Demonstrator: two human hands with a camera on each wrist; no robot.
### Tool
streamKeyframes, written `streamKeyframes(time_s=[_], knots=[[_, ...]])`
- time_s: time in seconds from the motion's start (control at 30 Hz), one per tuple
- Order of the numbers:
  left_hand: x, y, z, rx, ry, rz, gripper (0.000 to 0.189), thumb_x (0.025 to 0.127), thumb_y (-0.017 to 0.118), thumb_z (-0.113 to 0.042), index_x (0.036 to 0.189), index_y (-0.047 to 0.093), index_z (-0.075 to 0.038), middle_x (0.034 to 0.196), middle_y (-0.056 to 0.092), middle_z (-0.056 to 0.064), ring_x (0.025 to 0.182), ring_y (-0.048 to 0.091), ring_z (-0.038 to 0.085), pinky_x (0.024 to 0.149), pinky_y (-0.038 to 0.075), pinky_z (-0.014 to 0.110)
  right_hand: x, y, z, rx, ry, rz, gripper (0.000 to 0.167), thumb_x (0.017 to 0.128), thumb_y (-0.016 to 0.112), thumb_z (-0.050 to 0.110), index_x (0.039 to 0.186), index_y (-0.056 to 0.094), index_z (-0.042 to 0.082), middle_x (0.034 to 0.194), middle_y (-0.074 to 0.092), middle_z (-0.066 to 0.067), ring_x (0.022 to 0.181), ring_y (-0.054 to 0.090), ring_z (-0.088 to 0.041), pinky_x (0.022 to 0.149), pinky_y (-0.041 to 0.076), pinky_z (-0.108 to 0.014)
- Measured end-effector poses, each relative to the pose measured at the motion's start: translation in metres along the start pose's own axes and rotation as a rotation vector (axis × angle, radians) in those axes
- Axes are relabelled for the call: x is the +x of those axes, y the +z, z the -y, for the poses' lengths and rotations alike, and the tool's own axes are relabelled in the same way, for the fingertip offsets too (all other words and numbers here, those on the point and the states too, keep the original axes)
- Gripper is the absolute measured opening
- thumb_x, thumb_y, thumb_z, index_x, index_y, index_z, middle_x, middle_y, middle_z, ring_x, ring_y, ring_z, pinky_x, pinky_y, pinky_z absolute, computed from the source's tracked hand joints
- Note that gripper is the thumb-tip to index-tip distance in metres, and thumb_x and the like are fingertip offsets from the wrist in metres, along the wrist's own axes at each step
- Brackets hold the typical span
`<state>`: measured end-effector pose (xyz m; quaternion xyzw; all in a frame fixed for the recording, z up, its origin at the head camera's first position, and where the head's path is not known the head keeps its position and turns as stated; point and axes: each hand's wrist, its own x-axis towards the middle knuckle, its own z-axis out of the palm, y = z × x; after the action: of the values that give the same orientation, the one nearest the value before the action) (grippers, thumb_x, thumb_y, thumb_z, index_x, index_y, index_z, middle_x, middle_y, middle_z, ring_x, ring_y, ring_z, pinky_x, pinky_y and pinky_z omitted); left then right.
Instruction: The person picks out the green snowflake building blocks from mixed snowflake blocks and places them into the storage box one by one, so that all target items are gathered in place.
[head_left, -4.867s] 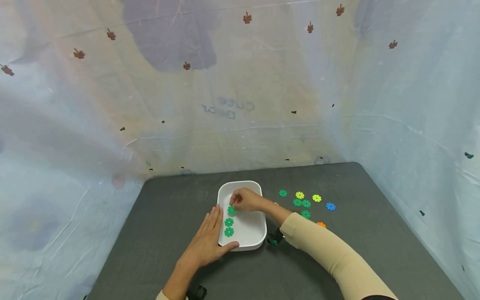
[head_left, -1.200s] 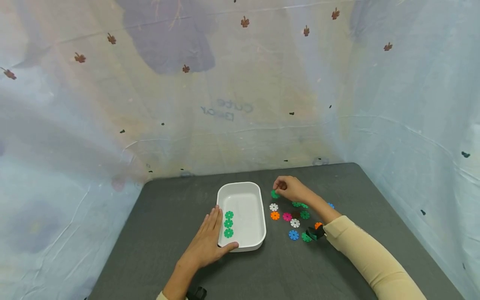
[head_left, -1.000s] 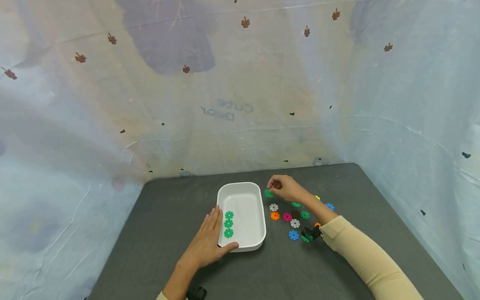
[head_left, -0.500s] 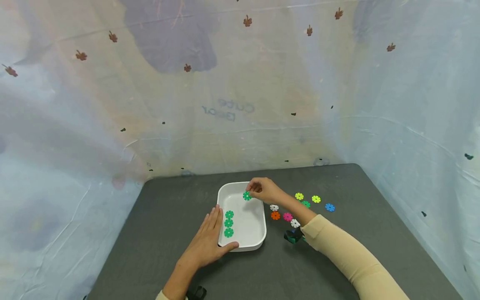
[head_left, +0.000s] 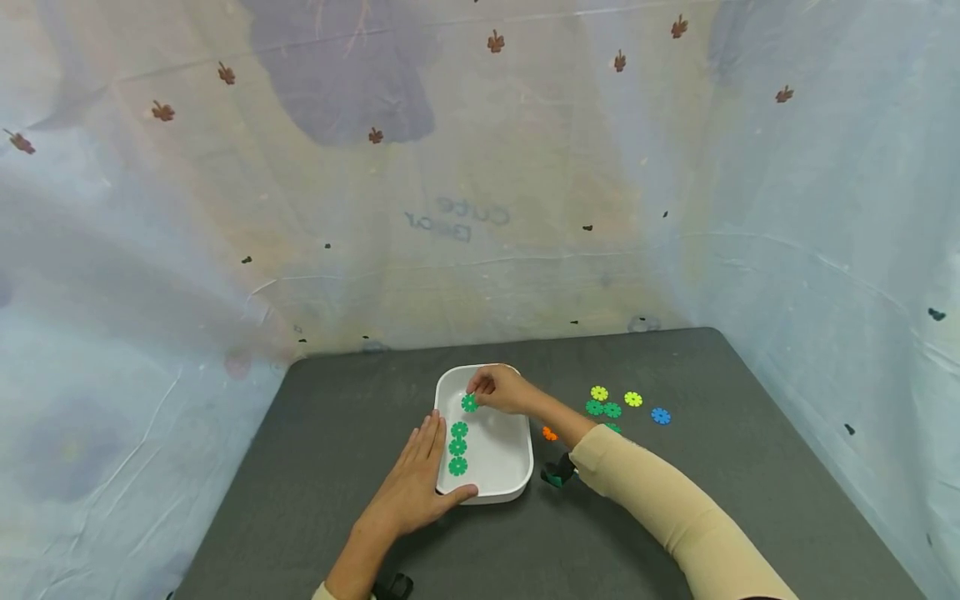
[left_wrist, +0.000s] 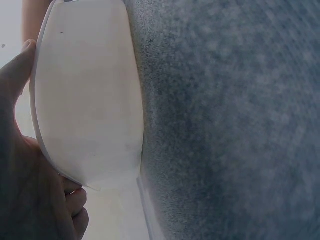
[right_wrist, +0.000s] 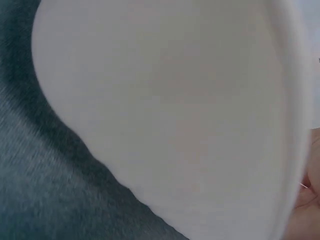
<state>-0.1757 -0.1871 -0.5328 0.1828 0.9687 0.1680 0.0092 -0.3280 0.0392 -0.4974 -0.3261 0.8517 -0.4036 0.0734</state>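
Note:
A white tray (head_left: pixel 498 467) stands on the dark table. In it, three green notched discs (head_left: pixel 457 447) lie in a column along the left side. My left hand (head_left: pixel 414 479) rests against the tray, fingers straight along its left wall and thumb over the near rim. The left wrist view shows that hand (left_wrist: pixel 30 190) at the tray's outer wall (left_wrist: pixel 90 95). Over the tray's far part, my right hand (head_left: pixel 504 389) pinches another green notched disc (head_left: pixel 469 403). In the right wrist view the tray wall (right_wrist: pixel 170 110) hides most of the right hand (right_wrist: pixel 305 200).
Right of the tray lie more discs: yellow ones (head_left: pixel 633 399), green ones (head_left: pixel 612 410), a blue one (head_left: pixel 661 416) and an orange one (head_left: pixel 550 433). My right forearm covers others. A printed curtain (head_left: pixel 480 283) surrounds the table's far side.
My right hand has picked up a green disc from the table and carried it left over the tray. Earlier it placed the third disc of the column. The left hand has stayed put.

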Motion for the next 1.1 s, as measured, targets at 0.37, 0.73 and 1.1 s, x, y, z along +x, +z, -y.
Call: streamKeyframes(time_s=[0.37,0.73,1.1], knots=[[0.0,0.0,0.002,0.011,0.024,-0.019,0.122,0.094,0.057,-0.083,0.172,0.007,-0.003,0.18,0.002,0.016,0.167,0.005,0.031,0.135,0.012,0.051,0.014,0.012,-0.004,-0.034,0.026,0.004,0.011,0.094,0.074,-0.006,0.104,0.077,-0.004,0.089,0.073,-0.009,0.078,0.062,-0.007,0.074,0.056,-0.021],[-0.001,-0.002,0.0,0.014,0.035,-0.023,0.123,0.094,0.057,-0.082,0.171,0.008,0.0,0.18,0.004,0.018,0.167,0.006,0.032,0.135,0.013,0.051,0.021,0.019,-0.008,0.014,0.115,0.052,0.015,0.09,0.074,-0.009,0.104,0.076,-0.006,0.084,0.071,-0.006,0.072,0.056,-0.005,0.063,0.047,-0.016],[-0.001,-0.002,-0.001,0.018,0.027,-0.02,0.123,0.094,0.059,-0.081,0.171,0.009,0.001,0.18,0.002,0.017,0.167,0.004,0.031,0.136,0.011,0.05,0.023,0.023,-0.012,0.05,0.107,0.075,0.015,0.092,0.078,-0.007,0.106,0.076,-0.006,0.09,0.075,-0.009,0.078,0.062,-0.006,0.069,0.052,-0.016]])
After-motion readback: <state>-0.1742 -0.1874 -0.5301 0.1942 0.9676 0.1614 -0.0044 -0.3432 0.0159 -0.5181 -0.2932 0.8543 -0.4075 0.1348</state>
